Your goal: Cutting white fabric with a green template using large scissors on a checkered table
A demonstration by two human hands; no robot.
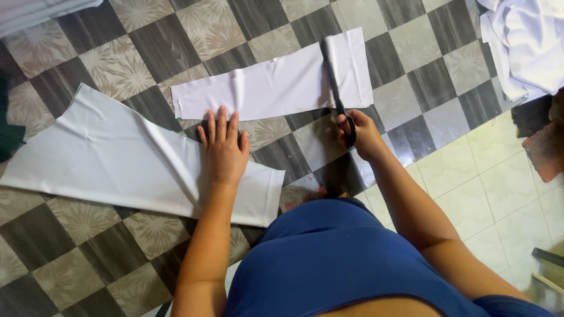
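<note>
My left hand (223,149) lies flat, fingers spread, on the near edge of a long white fabric strip (264,88) and on the top edge of a large white fabric piece (117,158) spread over the floor. My right hand (361,132) grips black scissors (336,88) by the handles. The blades point away from me and cut across the strip near its right end, with a short white section (352,64) lying to the right of the blades.
A checkered floor mat (147,53) in dark and patterned squares lies under the fabric. More white cloth (523,41) is bunched at the top right. Pale floor tiles (493,188) run along the right. A brick-red object (546,152) sits at the right edge.
</note>
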